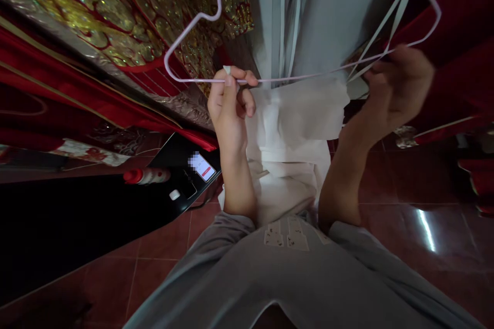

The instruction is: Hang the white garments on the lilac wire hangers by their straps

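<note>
A thin pale pink clothes hanger (301,77) spans the space in front of me, its hook out of view. My left hand (230,97) is closed around its lower bar near the left end, with a small white scrap (227,70) at the fingers. A narrow white strap (380,31) loops over the notch at the hanger's right side and crosses the lower bar. Beside that crossing, my right hand (401,85) has its fingers curled at the strap and bar, slightly blurred. White cloth (297,113) hangs below the bar between my arms; how it joins the strap is hidden.
Sequined gold and red garments (135,15) hang close on the left, dark red cloth (463,36) on the right. Pale grey-blue fabric (328,10) is ahead. A black table (96,216) at left bears a phone (203,166), a red-capped bottle (148,176) and a white case (175,195).
</note>
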`<state>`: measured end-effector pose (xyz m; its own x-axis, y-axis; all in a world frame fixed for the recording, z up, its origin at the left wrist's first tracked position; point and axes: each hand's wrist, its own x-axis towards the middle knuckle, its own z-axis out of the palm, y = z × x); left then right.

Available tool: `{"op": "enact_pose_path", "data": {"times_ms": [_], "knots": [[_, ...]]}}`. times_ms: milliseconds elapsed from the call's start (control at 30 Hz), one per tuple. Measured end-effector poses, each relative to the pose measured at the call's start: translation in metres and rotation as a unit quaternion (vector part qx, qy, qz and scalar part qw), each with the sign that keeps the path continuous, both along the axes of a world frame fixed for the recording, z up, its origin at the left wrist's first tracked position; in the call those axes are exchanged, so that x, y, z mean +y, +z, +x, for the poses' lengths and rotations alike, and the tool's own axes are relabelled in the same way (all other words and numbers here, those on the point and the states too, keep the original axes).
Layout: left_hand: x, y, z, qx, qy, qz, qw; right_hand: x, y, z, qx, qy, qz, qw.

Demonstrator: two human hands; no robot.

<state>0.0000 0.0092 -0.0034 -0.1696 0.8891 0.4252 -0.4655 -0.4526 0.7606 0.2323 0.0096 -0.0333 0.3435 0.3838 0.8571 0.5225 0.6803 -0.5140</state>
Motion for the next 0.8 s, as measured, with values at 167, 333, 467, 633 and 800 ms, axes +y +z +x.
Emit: {"op": "enact_pose_path", "data": {"times_ms": [167,333,467,633,800], "knots": [[-0.001,-0.001,0.007,-0.007,0.005,-0.013,1.0,0.023,-0.026,0.058,0.12,0.018,-0.201,0.972],[0.0,-0.004,0.005,-0.02,-0.013,0.01,1.0,0.019,-0.018,0.03,0.171,0.11,-0.267,0.942],[-0.001,-0.003,0.002,0.0,-0.005,-0.004,1.0,0.014,-0.012,0.0,0.202,0.091,-0.229,0.948],[-0.004,0.0,0.002,0.008,0.0,-0.009,1.0,0.023,-0.005,-0.005,0.236,0.084,-0.202,0.947],[-0.004,-0.002,0.002,0.022,0.014,-0.025,0.999,0.027,0.002,0.001,0.238,0.06,-0.207,0.947]]}}
